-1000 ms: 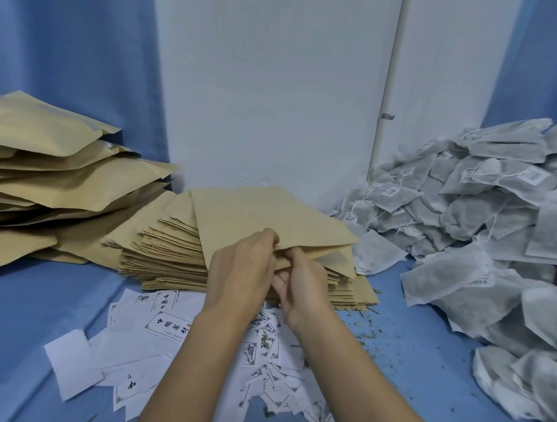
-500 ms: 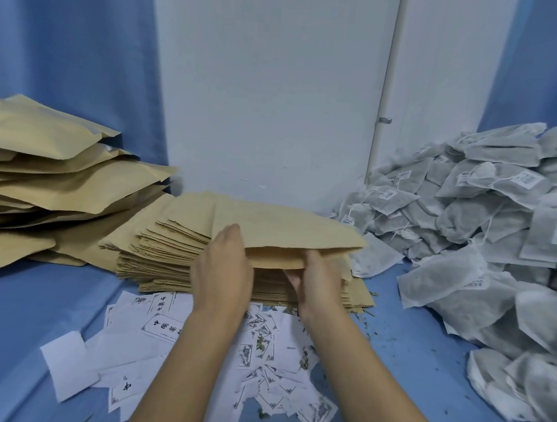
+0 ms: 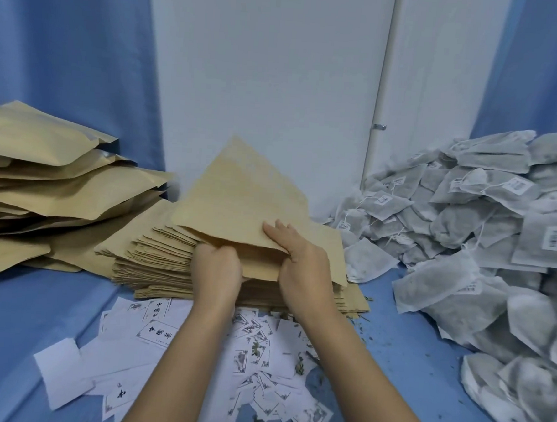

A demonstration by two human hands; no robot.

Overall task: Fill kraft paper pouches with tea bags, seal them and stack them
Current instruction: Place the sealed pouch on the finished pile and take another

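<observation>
Pouch [image 3: 238,202] edge pinched by left hand [image 3: 216,269] and right hand [image 3: 303,264].

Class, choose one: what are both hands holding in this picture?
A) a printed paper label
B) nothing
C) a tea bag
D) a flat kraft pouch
D: the left hand and right hand both grip one kraft pouch, tilted up above the stack of empty pouches.

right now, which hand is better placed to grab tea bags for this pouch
Right, probably: the right hand sits nearer the tea bag pile, and the left hand grips the kraft pouch.
</observation>
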